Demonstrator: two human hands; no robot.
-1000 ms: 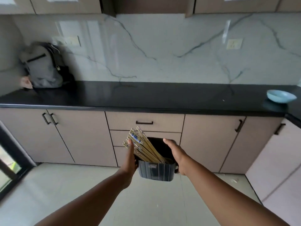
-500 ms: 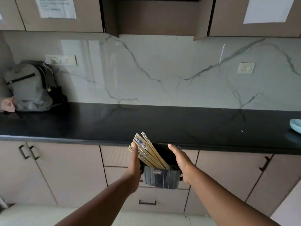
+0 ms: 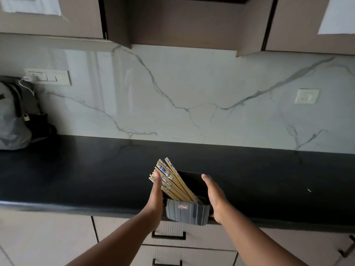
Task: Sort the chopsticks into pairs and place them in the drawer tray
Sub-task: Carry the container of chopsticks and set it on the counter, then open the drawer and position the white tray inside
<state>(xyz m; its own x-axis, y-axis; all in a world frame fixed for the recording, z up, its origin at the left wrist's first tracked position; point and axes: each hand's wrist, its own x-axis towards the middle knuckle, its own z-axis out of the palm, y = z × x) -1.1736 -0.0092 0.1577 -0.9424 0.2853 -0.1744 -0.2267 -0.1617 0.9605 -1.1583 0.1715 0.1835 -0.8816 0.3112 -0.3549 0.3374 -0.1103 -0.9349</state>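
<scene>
A dark grey plastic container (image 3: 187,213) is held between both hands at the front edge of the black countertop (image 3: 96,173). Several wooden chopsticks (image 3: 171,181) with blue patterned tops lean out of it toward the upper left. My left hand (image 3: 156,200) presses the container's left side, its thumb against the chopsticks. My right hand (image 3: 214,196) grips the right side. Below the counter sit closed drawers, the top one with a black handle (image 3: 168,236). No drawer tray is in view.
A grey backpack (image 3: 13,116) stands on the counter at the far left against the marble backsplash. Wall cabinets (image 3: 182,20) hang overhead. A switch plate (image 3: 49,76) and a socket (image 3: 306,96) are on the wall.
I have come closer to the counter with the container held in both hands. It has risen from in front of the drawers to the counter's front edge. The blue bowl has left the view.
</scene>
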